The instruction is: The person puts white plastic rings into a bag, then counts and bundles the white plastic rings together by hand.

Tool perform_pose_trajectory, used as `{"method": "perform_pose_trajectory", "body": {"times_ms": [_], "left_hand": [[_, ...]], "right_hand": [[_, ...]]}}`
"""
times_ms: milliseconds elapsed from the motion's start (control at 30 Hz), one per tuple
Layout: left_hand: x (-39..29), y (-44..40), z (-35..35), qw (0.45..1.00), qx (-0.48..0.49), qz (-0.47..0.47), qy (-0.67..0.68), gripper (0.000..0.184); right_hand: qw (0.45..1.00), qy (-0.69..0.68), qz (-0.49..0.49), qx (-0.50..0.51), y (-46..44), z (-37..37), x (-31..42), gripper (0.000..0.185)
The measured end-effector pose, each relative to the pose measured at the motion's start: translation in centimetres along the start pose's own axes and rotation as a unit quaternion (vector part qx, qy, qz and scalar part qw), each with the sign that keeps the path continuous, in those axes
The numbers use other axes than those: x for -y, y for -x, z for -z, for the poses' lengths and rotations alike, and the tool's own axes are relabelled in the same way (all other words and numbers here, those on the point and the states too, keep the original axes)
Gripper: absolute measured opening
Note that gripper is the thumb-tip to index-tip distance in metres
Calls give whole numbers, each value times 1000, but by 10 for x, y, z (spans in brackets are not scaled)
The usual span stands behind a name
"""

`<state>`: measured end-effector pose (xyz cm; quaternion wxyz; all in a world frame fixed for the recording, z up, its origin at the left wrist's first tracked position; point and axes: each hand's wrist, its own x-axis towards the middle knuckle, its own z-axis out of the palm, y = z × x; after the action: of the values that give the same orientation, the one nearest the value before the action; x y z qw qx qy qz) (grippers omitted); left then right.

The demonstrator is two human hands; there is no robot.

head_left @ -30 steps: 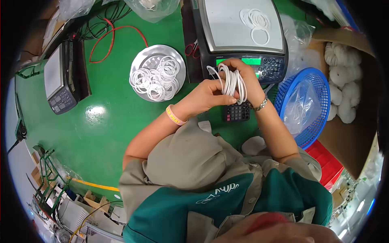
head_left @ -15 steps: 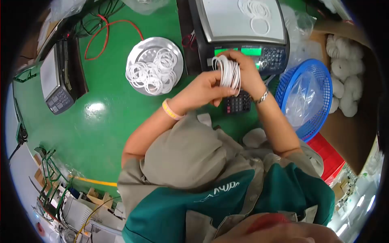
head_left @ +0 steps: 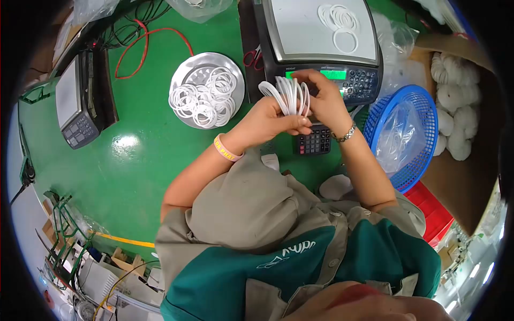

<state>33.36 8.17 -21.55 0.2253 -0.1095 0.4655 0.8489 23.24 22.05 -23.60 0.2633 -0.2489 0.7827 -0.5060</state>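
Small scale [head_left: 80, 128]: It sits far off on the left, with its buttons at the near end.
Red cord [head_left: 143, 48]: It makes a loop on the green floor [head_left: 128, 182], and one end comes close to the plate.
Metal plate [head_left: 187, 68]: It is round and shiny, and a messy pile of white rings [head_left: 206, 99] lies in it.
Scissors [head_left: 251, 58]: Their red handles lie between the plate and the big scale.
Left hand [head_left: 267, 122]: It wears a wrist band [head_left: 226, 150] with yellow letters. Its grip is closed around a bunch of rings, with the thumb low on the front.
Bunch of rings [head_left: 290, 97]: They are thin and white, and they stand up and fan out between the two hands, above the floor.
Calculator [head_left: 314, 142]: It is black and lies just below the hands.
Big scale [head_left: 353, 88]: Its screens glow green, and more rings [head_left: 345, 40] lie on its top.
Right hand [head_left: 329, 109]: It curves by the right side of the bunch. I cannot tell if its grip is tight or loose.
Blue basket [head_left: 429, 131]: It has a clear bag [head_left: 399, 136] in it.
Cardboard box [head_left: 458, 184]: White bundles [head_left: 455, 99] sit inside, far right.
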Motion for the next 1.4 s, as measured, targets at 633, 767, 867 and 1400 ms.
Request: {"method": "perform_pose_trajectory", "body": {"times_ms": [633,767,867,1400], "left_hand": [[-11,9,0,998,-46,-50,8,16],[-10,10,0,997,-31,-67,4,19],[-8,10,2,998,-25,-66,-1,20],[-10,13,4,996,-77,-24,28,20]], "right_hand": [[975,47,176,-128,24,9,26,20],[970,53,198,-132,24,6,27,18],[963,89,231,-108,24,7,32,24],[954,110,250,-126,25,3,20,24]]}}
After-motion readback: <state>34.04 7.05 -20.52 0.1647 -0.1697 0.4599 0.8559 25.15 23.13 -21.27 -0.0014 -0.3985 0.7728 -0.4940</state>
